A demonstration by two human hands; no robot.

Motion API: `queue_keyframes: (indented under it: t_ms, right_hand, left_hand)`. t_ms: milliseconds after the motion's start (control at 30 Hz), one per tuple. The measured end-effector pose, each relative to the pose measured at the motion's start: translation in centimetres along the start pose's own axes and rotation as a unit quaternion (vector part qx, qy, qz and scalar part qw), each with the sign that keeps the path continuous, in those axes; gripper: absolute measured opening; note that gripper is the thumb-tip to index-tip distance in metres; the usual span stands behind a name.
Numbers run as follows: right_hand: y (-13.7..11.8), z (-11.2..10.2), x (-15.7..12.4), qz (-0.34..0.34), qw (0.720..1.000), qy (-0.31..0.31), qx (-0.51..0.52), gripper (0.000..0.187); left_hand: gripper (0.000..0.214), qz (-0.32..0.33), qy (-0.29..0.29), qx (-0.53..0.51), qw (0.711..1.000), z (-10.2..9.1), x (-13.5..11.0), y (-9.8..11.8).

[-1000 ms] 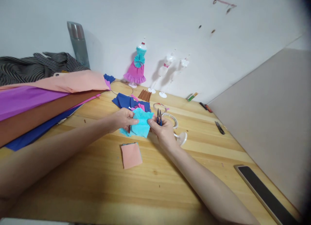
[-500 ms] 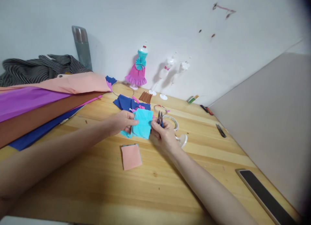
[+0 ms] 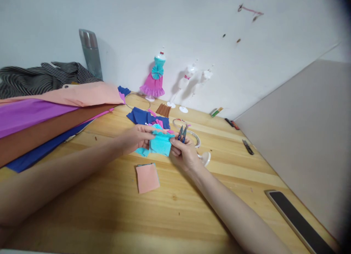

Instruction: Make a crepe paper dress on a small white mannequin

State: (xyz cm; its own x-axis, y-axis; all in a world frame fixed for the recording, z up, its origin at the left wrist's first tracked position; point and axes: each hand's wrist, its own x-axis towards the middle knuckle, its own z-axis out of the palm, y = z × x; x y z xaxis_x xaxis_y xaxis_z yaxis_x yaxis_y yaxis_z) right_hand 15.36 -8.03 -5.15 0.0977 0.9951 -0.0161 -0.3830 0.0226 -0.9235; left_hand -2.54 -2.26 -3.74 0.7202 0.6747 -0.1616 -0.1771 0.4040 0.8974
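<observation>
My left hand (image 3: 137, 137) pinches the left side of a turquoise crepe paper piece (image 3: 161, 145), its top part folded and crumpled between my hands. My right hand (image 3: 188, 154) grips the right edge of this paper with thumb and fingers. Blue-handled thread snips (image 3: 182, 134) are also held in my right hand, their blades pointing up and apart. Under my left hand a turquoise scrap (image 3: 142, 151) lies on the table. Nearer to me rests a square stack of paper with a salmon-pink piece (image 3: 148, 178) on top.
Behind my hands lie navy paper (image 3: 139, 116), pleated brown paper (image 3: 163, 110) and a tape roll (image 3: 195, 139). A small dress form in a pink skirt (image 3: 152, 84) stands by the wall. Coloured paper rolls (image 3: 55, 117) lie left, a phone (image 3: 298, 219) right.
The turquoise paper was nearly flat and upright; its upper part is now folded over and crumpled. Both hands keep their hold, and the snips have tilted slightly. The view shifted a little.
</observation>
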Motion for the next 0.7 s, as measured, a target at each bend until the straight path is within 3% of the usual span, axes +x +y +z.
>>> queue_keyframes:
  t_ms: [233,367,533,700]
  right_hand:
    - [0.12,-0.48,-0.06,0.007,0.999,-0.045,0.022,0.014]
    - [-0.08,-0.53,-0.1,0.002,0.998,-0.069,0.004,0.015]
    - [0.07,-0.59,-0.09,0.023,0.998,-0.063,0.005,0.034]
    - [0.42,-0.46,-0.36,0.047,0.995,-0.066,-0.051,0.029]
  left_hand:
    - [0.023,0.016,-0.013,-0.008,1.0,0.18,-0.28,0.0]
    - [0.022,0.026,-0.019,0.064,0.997,-0.28,-0.2,-0.09]
    - [0.025,0.072,-0.034,0.133,0.988,-0.73,-0.15,-0.31]
    - [0.027,0.099,-0.013,0.218,0.971,-0.74,-0.23,-0.29]
